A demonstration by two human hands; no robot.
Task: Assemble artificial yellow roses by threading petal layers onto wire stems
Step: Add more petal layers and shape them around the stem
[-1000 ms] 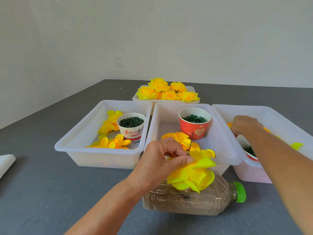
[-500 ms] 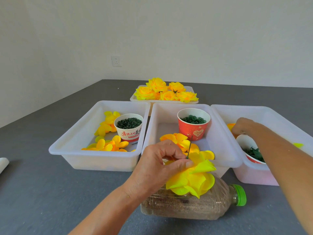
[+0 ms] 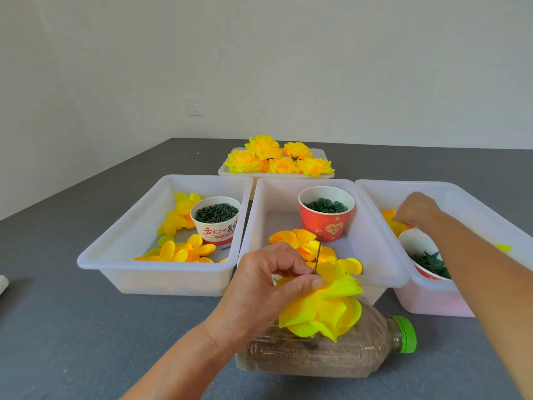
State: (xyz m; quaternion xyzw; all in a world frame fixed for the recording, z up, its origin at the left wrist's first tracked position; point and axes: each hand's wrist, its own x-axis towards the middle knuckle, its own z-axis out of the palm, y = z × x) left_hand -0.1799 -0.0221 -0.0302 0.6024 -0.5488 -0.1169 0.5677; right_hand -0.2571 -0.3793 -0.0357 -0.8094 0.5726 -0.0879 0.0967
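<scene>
Three white tubs sit side by side on the grey table [image 3: 72, 327]. The left tub [image 3: 161, 272] holds loose yellow petals [image 3: 178, 251] and a white paper cup [image 3: 216, 219] full of dark green pieces. The middle tub [image 3: 372, 243] has a red cup [image 3: 326, 223] of green rings and an orange-yellow petal layer [image 3: 297, 239]. The right tub [image 3: 450, 301] holds another cup [image 3: 415, 246] of green leaf parts.

The left hand [image 3: 268, 287] pinches a half-built yellow rose [image 3: 323, 307] with curled fingers, its thin wire stem [image 3: 318, 254] poking up, just above a bottle [image 3: 326, 356] lying on its side. The right hand [image 3: 415, 209] reaches into the right tub, fingertips curled down onto orange petals [image 3: 392, 222]; whether it has hold of one I cannot tell. Finished roses [image 3: 277, 160] fill a tray [image 3: 323, 176] behind.
</scene>
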